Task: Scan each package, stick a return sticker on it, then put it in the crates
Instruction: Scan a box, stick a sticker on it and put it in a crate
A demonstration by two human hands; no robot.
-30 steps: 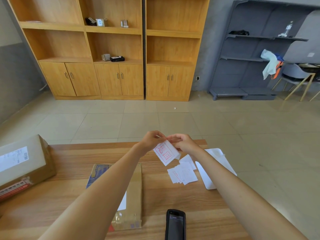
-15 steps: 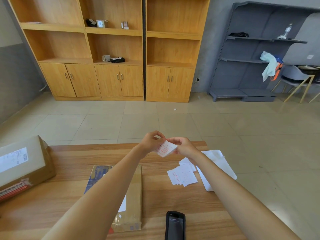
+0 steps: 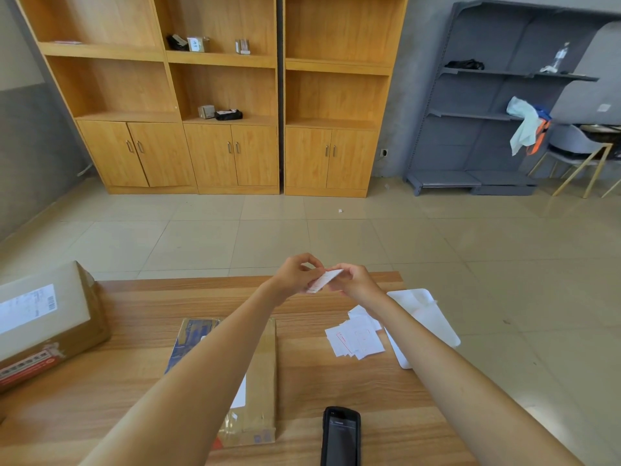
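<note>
The sticker (image 3: 323,280), face-on a second ago, now tilts nearly edge-on between the hands, which suggests its backing is being peeled. The left hand (image 3: 295,274) and right hand (image 3: 353,280) both pinch it above the bench's (image 3: 134,297) far edge. The package (image 3: 258,375) lies below them, near the front edge.

Wooden cabinets (image 3: 232,95) line the far wall beside grey metal shelving (image 3: 497,105) and a chair (image 3: 578,153).
</note>
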